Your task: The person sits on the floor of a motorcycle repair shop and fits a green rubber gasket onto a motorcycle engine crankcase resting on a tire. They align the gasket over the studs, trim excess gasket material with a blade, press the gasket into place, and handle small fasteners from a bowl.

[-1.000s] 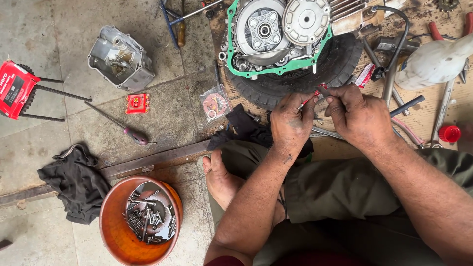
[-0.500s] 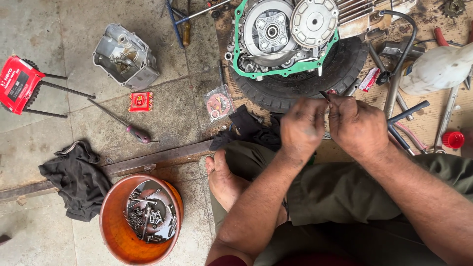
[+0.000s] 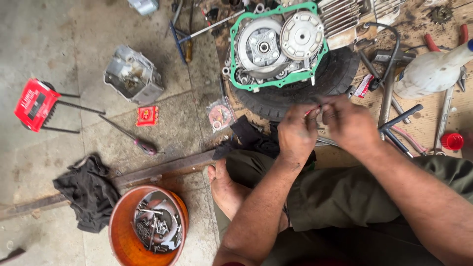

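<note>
The floor (image 3: pixel 59 39) is bare concrete, and the person sits low on it with one bare foot (image 3: pixel 224 189) tucked in, so everything lies within arm's reach.

The engine (image 3: pixel 276 44) rests on its side on a black tyre (image 3: pixel 290 98). The tyre probably works as a soft cradle that keeps the open side facing up. A green gasket (image 3: pixel 235 83) runs around the open case, and the clutch (image 3: pixel 262 47) shows inside it.

An orange bucket (image 3: pixel 118 231) stands near the left knee and holds loose metal parts, likely to keep them together. A black rag (image 3: pixel 86 189) lies just beside it. A grey cover (image 3: pixel 133 76) lies well apart on the floor, open side up. A red tool box (image 3: pixel 35 104) and a screwdriver (image 3: pixel 133 138) lie further left.

A white bottle (image 3: pixel 431 71) lies at the right, with its red cap (image 3: pixel 452 141) off and apart from it.

Both hands meet just in front of the tyre. The left hand (image 3: pixel 297 135) and right hand (image 3: pixel 350 125) close their fingers around a small red piece (image 3: pixel 310 112), which sits between them. It is blurred, so I cannot tell what it is. They hold it close to the engine.
</note>
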